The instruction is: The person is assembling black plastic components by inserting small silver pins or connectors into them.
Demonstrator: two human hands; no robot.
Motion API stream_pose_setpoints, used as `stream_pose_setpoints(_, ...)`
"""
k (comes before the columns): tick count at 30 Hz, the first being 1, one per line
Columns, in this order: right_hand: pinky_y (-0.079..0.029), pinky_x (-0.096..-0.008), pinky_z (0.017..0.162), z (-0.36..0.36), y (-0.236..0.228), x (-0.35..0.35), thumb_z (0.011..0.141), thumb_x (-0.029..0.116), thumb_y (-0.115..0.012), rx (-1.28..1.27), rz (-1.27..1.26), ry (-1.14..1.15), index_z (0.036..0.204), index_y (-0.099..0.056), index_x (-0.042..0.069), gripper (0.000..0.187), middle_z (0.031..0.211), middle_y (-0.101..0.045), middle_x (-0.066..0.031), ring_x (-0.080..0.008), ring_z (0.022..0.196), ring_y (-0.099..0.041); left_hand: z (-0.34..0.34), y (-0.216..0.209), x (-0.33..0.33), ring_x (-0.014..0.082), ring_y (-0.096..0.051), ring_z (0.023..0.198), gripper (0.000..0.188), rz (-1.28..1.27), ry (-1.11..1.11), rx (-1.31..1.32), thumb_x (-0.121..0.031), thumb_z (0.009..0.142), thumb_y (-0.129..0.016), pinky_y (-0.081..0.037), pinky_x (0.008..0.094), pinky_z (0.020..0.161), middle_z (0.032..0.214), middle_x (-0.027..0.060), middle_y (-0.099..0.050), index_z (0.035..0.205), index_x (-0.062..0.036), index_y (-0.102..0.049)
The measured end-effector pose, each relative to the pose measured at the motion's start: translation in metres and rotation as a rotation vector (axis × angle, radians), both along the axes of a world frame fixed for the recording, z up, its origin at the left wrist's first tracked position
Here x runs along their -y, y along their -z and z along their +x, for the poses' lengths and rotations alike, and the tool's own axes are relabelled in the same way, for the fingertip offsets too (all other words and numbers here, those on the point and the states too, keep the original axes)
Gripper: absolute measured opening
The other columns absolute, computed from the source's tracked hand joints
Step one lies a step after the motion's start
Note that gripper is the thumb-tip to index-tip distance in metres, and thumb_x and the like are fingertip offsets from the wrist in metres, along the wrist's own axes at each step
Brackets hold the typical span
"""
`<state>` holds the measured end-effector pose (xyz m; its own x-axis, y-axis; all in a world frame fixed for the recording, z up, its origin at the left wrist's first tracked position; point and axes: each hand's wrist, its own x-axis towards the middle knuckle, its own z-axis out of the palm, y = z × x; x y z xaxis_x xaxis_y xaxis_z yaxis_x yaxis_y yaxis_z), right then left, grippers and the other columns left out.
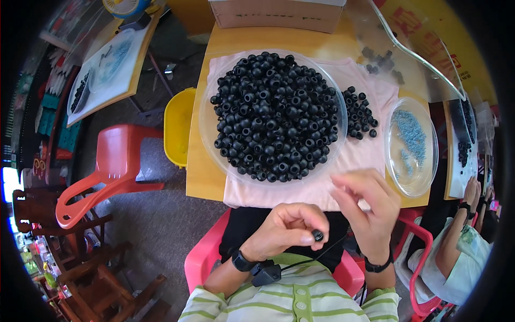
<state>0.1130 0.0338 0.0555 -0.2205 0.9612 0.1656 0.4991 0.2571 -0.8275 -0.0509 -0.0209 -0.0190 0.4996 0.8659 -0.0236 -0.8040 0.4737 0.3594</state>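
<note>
Between the thumb and fingers of my left hand [292, 228] is one small black round piece with a hole [317, 235], held just off the table's near edge. My right hand [370, 206] is raised to the right of it, slightly blurred, thumb and forefinger drawn together; anything between the tips is too small to make out. Beyond both hands a large clear round tray [206, 137] bears a heap of like black pieces [273, 118]. To the right, a clear oval tray [399, 185] holds tiny blue bits [412, 137].
Several loose black pieces [360, 112] lie on the pink cloth [247, 196] beside the large tray. A cardboard box [276, 15] stands at the back. A clear sheet [418, 59] rises at the right. Left are a yellow bin [179, 129] and a red chair [118, 153]; another person [456, 247] sits at right.
</note>
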Motion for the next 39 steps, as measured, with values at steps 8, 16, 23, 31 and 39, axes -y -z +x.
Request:
stream_pose_setpoints(8,-0.049,-0.0318,0.06,-0.04,0.036,-0.053,0.074,0.007,-0.072,0.377,0.394,-0.117,0.091,-0.067,0.009,0.019,0.08,-0.059,-0.002,-0.0203,0.076,-0.059,-0.005,-0.011,-0.006,0.023,-0.062,0.074,0.019,0.092,-0.03,-0.028,-0.007,0.078,-0.077,-0.05,0.0308,0.064,0.086,0.017,-0.063,0.091,0.0028,-0.067)
stream_pose_setpoints(16,-0.052,-0.0335,0.064,-0.043,0.021,-0.068,0.068,0.005,-0.063,0.602,0.301,-0.36,0.083,-0.062,0.006,0.014,0.082,-0.059,-0.0064,-0.0237,0.084,-0.061,-0.011,-0.01,-0.003,0.0226,-0.061,0.073,0.018,0.026,-0.04,-0.076,-0.007,0.079,-0.075,-0.05,0.0312,0.064,0.086,0.0155,-0.061,0.091,0.0025,-0.066)
stream_pose_setpoints(23,-0.051,-0.0324,0.066,-0.052,0.024,-0.066,0.068,0.004,-0.062,0.682,0.405,-0.411,0.082,-0.057,0.005,0.014,0.08,-0.053,-0.0067,-0.0229,0.084,-0.057,-0.008,-0.008,-0.002,0.0221,-0.06,0.073,0.019,0.068,-0.048,-0.123,-0.01,0.082,-0.072,-0.049,0.031,0.064,0.086,0.0147,-0.061,0.095,0.0018,-0.065)
stream_pose_setpoints(31,-0.053,-0.0301,0.063,-0.042,0.028,-0.072,0.07,0.005,-0.061,0.614,0.486,-0.5,0.079,-0.057,0.002,0.01,0.081,-0.055,-0.0089,-0.0219,0.084,-0.058,-0.004,-0.011,0.003,0.0209,-0.06,0.072,0.017,0.083,-0.033,-0.158,-0.009,0.082,-0.07,-0.049,0.0305,0.065,0.086,0.0144,-0.061,0.095,0.0006,-0.064)
stream_pose_setpoints(39,-0.052,-0.032,0.066,-0.039,0.032,-0.071,0.071,0.005,-0.062,0.557,0.462,-0.465,0.078,-0.056,0.004,0.01,0.08,-0.054,-0.0084,-0.0231,0.082,-0.057,0.001,-0.005,0.005,0.0177,-0.061,0.079,0.017,0.075,0.007,-0.183,-0.009,0.086,-0.067,-0.051,0.0292,0.07,0.094,0.0126,-0.061,0.099,0.0007,-0.062)
